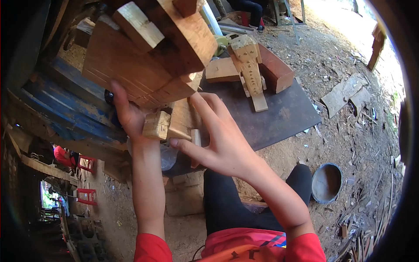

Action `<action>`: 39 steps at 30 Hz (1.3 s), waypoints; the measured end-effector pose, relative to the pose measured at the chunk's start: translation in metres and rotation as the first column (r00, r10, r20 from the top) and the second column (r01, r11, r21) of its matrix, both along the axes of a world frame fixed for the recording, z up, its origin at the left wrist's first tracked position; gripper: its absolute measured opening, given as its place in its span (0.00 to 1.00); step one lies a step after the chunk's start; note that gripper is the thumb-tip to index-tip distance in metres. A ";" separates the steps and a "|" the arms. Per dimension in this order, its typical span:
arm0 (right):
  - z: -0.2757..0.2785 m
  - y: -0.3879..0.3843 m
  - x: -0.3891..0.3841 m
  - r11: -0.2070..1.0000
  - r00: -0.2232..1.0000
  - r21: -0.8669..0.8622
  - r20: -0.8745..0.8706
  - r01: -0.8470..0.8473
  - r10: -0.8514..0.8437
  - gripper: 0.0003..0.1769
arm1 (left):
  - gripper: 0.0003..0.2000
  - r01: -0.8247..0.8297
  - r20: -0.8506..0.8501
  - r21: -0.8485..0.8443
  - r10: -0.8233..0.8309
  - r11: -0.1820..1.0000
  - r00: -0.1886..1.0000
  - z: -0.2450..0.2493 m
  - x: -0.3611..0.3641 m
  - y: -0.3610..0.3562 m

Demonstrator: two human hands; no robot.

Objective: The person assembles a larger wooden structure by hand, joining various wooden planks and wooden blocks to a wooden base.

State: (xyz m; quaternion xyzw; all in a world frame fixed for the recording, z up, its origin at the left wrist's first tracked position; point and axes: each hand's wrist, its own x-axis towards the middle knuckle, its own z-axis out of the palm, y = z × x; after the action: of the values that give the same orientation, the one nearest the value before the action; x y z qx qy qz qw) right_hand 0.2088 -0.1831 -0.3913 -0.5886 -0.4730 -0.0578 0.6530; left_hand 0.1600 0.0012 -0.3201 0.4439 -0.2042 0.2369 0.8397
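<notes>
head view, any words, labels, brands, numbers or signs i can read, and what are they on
No text can be read with certainty.
Shirt: dark characters at its front, too blurred and cut off to read.
Large block: thin lines, no letters or numbers visible.

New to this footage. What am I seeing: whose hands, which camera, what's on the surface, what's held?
No machine here: these are a person's bare hands, in one picture from a camera on their head, looking forward and down. The right hand grips a wooden piece; the left hand is beside it, fingers mostly hidden. A large block looms above; I can't tell whether it's fixed. On the dark board lie a dotted wood piece and a reddish block.
</notes>
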 end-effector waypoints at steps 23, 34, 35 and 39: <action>0.002 -0.001 0.002 1.000 1.000 -0.004 0.000 0.008 -0.008 0.45 | 0.37 -0.342 -0.082 0.338 0.389 0.877 0.917 -0.001 -0.010 -0.015; 0.011 -0.031 -0.013 0.973 0.974 -0.076 0.079 0.218 -0.212 0.39 | 0.34 -0.381 -0.121 0.273 0.425 0.883 0.897 0.002 -0.007 -0.020; 0.015 -0.045 -0.010 0.979 0.982 -0.085 0.048 0.185 -0.182 0.38 | 0.34 -0.380 -0.115 0.274 0.423 0.883 0.899 0.002 -0.005 -0.019; 0.020 -0.065 0.016 0.834 0.834 0.061 0.030 0.549 -0.551 0.29 | 0.34 -0.415 -0.110 0.270 0.456 0.869 0.883 0.003 -0.003 -0.025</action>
State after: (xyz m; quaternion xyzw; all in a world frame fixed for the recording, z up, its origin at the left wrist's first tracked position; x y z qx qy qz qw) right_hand 0.2253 -0.2481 -0.3709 -0.6817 -0.2976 -0.2683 0.6122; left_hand 0.1570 -0.0237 -0.3173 0.5949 -0.0533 0.3554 0.7190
